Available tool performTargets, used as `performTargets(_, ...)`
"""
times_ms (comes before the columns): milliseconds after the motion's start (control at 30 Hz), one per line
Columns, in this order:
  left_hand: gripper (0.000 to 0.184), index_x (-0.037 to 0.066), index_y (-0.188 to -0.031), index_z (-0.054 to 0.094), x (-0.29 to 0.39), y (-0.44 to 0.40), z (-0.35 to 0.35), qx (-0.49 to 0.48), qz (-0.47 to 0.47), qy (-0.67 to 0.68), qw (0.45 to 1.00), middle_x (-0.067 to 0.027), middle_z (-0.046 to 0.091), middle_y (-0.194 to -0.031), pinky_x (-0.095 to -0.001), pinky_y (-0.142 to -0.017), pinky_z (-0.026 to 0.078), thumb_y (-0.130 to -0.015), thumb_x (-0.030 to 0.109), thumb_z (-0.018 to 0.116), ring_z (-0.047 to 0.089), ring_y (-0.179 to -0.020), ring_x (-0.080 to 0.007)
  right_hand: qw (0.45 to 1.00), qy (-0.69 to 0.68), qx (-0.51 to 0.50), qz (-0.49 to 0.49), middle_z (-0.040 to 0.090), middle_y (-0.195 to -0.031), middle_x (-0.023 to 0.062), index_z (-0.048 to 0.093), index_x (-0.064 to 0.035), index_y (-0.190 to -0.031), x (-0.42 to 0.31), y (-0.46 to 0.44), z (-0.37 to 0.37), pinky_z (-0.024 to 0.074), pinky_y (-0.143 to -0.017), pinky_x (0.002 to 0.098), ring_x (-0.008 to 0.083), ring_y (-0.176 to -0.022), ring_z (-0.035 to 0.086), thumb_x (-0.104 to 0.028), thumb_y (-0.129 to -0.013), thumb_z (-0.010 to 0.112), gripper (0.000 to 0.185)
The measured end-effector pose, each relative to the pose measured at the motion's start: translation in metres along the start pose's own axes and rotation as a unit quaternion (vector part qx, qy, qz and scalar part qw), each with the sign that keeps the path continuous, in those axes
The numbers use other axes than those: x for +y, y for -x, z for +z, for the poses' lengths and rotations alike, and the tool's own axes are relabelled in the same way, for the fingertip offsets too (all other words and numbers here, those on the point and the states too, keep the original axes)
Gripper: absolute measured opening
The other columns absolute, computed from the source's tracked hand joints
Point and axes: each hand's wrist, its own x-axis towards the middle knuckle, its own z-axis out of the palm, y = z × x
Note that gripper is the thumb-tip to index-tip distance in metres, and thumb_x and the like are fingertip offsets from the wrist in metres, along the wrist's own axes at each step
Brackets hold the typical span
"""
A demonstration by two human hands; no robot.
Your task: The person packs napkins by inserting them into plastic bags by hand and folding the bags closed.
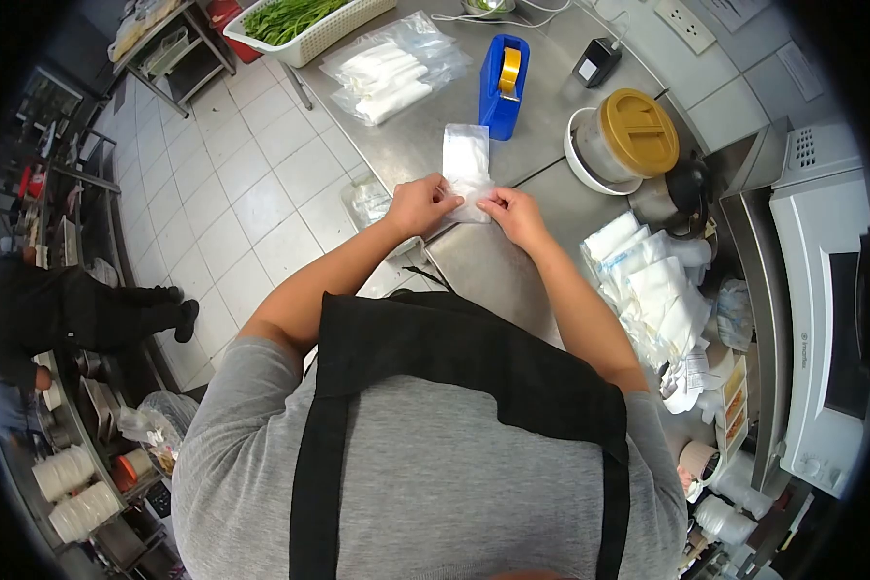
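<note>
Bag (467,164), one, pinched by left hand (421,206), right hand (514,217).

A small see-through bag (466,155) with something white in it is seen in the upper middle of the frame. Its bottom end is crumpled and is pinched by the right hand (423,205) and left hand (515,215). Its flat top end is pointed up.

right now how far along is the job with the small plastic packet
Possibly done: the heaped white packets at right. In hand: a small clear plastic packet with white contents, its near end between left hand and right hand. Possibly left: white bundles on clear plastic. Which pile is finished isn't certain.
</note>
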Motion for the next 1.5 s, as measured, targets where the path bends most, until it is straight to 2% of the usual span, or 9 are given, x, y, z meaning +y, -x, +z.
performTargets(233,0.032,0.005,-0.090,0.061,0.007,-0.028,-0.001,-0.021,-0.066,-0.107,0.992,-0.0142,0.069,-0.084,-0.0395,-0.072,0.051,-0.079,0.034,0.067,0.066,-0.079,-0.0313,0.989,0.085,-0.054,0.107,0.065,-0.064,0.0054,0.066,-0.0038,-0.079,-0.007,-0.030,-0.004,0.0454,-0.058,0.0314,0.0168,-0.057,0.059,-0.037,-0.080,0.070,0.034)
performTargets(433,0.037,0.004,-0.094,0.060,0.004,-0.042,0.002,-0.045,-0.096,-0.163,0.981,-0.0161,0.068,-0.090,-0.0419,-0.075,0.050,-0.078,0.037,0.066,0.065,-0.088,-0.0328,0.982,0.141,0.068,0.109,0.069,-0.077,0.0101,0.065,-0.0076,-0.077,-0.004,-0.040,0.002,0.0497,-0.066,0.0382,0.0276,-0.071,0.065,-0.043,-0.069,0.076,0.038)
performTargets(533,0.040,0.005,-0.102,0.055,0.000,-0.041,0.005,-0.033,-0.085,-0.170,0.981,-0.0168,0.067,-0.086,-0.0408,-0.074,0.050,-0.079,0.036,0.066,0.065,-0.086,-0.0330,0.978,0.136,0.003,0.161,0.068,-0.080,0.0108,0.064,-0.0065,-0.081,-0.022,-0.046,-0.001,0.0497,-0.067,0.0378,0.0263,-0.071,0.065,-0.044,-0.066,0.077,0.042)
performTargets(633,0.056,0.006,-0.121,0.045,0.007,-0.029,-0.003,0.008,-0.116,-0.027,0.993,-0.0202,0.064,-0.098,-0.0399,-0.075,0.051,-0.076,0.024,0.072,0.064,-0.092,-0.0309,0.985,0.030,0.012,0.168,0.067,-0.075,0.0081,0.063,-0.0050,-0.080,-0.014,-0.050,0.007,0.0492,-0.063,0.0321,0.0185,-0.067,0.063,-0.035,-0.070,0.078,0.035)
performTargets(733,0.085,0.009,-0.139,0.025,-0.005,-0.021,0.000,0.131,-0.034,0.147,0.980,-0.0236,0.055,-0.114,-0.0384,-0.080,0.051,-0.071,0.009,0.076,0.060,-0.102,-0.0291,0.951,-0.272,-0.029,0.146,0.064,-0.072,0.0031,0.061,-0.0049,-0.081,-0.007,-0.041,0.010,0.0466,-0.059,0.0241,0.0097,-0.066,0.060,-0.020,-0.075,0.078,0.023)
performTargets(867,0.102,0.016,-0.149,0.004,0.020,-0.008,-0.019,0.011,-0.059,0.519,0.852,-0.0209,0.051,-0.120,-0.0359,-0.088,0.049,-0.074,-0.007,0.069,0.057,-0.106,-0.0249,0.927,-0.363,-0.020,0.091,0.062,-0.075,-0.0003,0.059,-0.0057,-0.082,-0.015,-0.018,0.011,0.0452,-0.060,0.0193,0.0059,-0.069,0.058,-0.007,-0.078,0.075,0.016)
performTargets(967,0.102,0.016,-0.149,0.001,0.021,-0.012,-0.017,-0.021,-0.001,0.486,0.874,-0.0198,0.057,-0.116,-0.0352,-0.086,0.050,-0.074,-0.013,0.064,0.059,-0.104,-0.0218,0.921,-0.385,0.025,0.063,0.062,-0.081,0.0006,0.058,-0.0048,-0.085,-0.020,-0.003,0.013,0.0471,-0.062,0.0203,0.0067,-0.071,0.058,-0.005,-0.078,0.075,0.018)
performTargets(1267,0.099,0.020,-0.150,0.000,0.046,-0.005,-0.022,-0.056,0.018,0.393,0.918,-0.0142,0.061,-0.113,-0.0307,-0.086,0.049,-0.079,-0.012,0.060,0.061,-0.098,-0.0177,0.887,-0.440,0.134,0.033,0.064,-0.088,0.0026,0.058,-0.0044,-0.090,-0.039,0.021,0.010,0.0483,-0.066,0.0212,0.0069,-0.076,0.059,0.000,-0.083,0.068,0.014)
performTargets(1500,0.060,0.010,-0.139,0.041,0.036,-0.010,-0.025,-0.129,0.095,0.385,0.909,-0.0055,0.058,-0.121,-0.0263,-0.086,0.047,-0.084,-0.007,0.056,0.056,-0.101,-0.0117,0.880,-0.454,0.129,0.053,0.064,-0.086,0.0028,0.057,-0.0060,-0.094,-0.028,0.019,0.013,0.0465,-0.063,0.0214,0.0075,-0.073,0.059,-0.003,-0.083,0.068,0.016)
